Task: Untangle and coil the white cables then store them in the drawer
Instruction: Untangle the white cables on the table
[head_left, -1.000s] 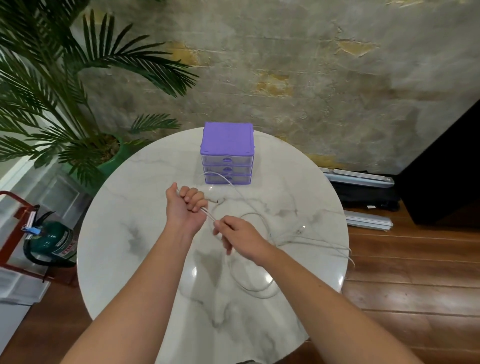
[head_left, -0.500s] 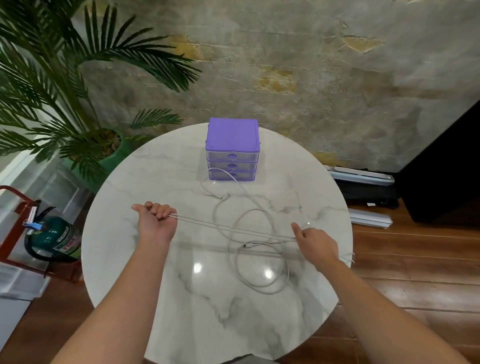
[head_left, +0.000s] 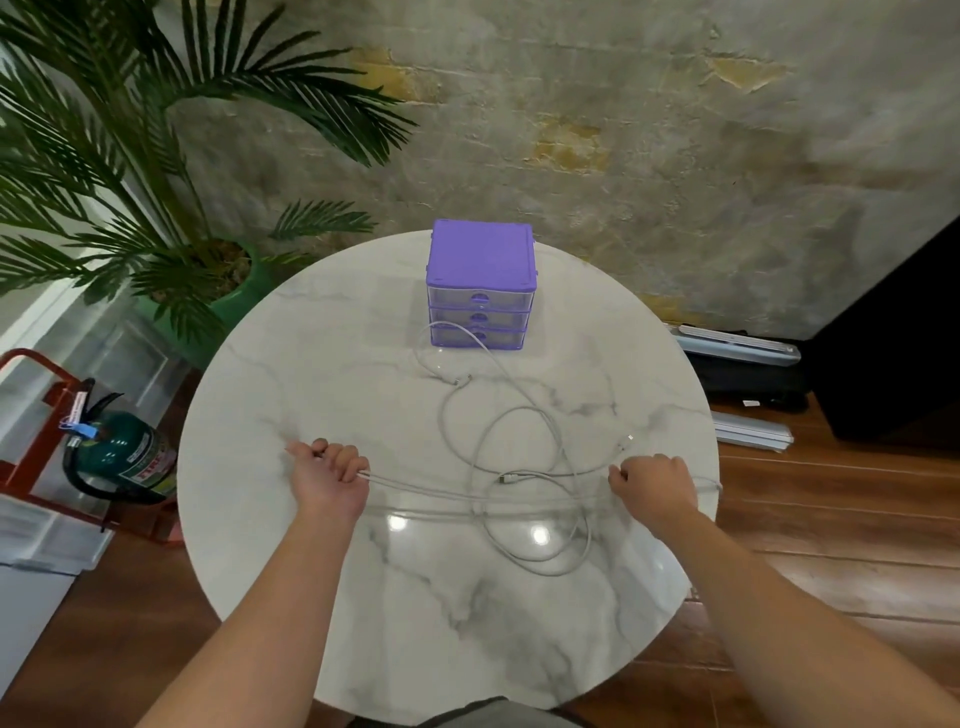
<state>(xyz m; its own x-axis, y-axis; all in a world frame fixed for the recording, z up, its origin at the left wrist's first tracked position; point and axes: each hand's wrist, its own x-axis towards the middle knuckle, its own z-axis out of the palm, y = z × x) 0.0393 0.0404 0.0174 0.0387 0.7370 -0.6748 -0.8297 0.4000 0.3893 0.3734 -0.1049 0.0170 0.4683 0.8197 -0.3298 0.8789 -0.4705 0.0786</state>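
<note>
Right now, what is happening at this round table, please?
A person is sorting white cables on a round marble table. The left hand and the right hand each grip a stretch of cable pulled out between them. Other loops lie loose and crossed on the table. The purple drawer unit at the far edge has all drawers closed; nothing is coiled yet.

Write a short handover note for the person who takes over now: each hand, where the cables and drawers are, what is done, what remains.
Left hand: fist gripping a white cable's end.
Right hand: gripping the same stretch, held across the marble table.
Other white cables: loose overlapping loops on the table, between the hands and the purple drawer unit.
Drawers: all three appear closed.
Done: one cable partly pulled out.
Left: free it from the loops, coil each cable, open a drawer, store them.
</note>
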